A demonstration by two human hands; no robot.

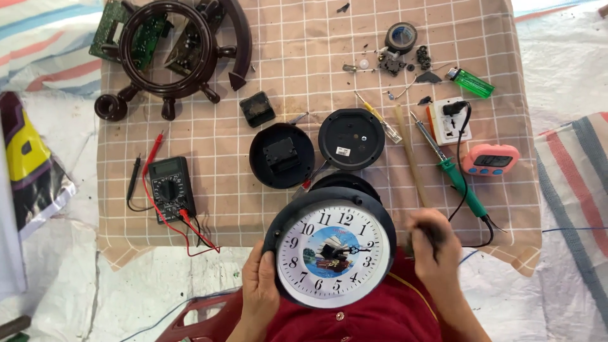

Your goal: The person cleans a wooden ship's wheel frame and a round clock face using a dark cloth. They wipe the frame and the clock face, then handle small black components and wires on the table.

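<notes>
The left hand (258, 288) grips the near left rim of a round wall clock (330, 248) with a black frame and a white dial bearing a ship picture, holding it face up just above the person's lap at the near edge of the tabletop (304, 50). The right hand (437, 244) is blurred just right of the clock, fingers curled around a dark tool whose kind I cannot tell; the two hands are apart, one on each side of the clock.

Just beyond the clock lie two round black clock backs (282, 155), side by side. Left of them sits a black multimeter (170, 187) with red and black leads. At the far left rests a dark wooden ship's-wheel frame (171, 54) over green circuit boards. To the right lie a green-handled soldering iron (446, 161), a white power socket (451, 120), a pink digital timer (491, 159), a green lighter (472, 82) and a roll of black tape (401, 35).
</notes>
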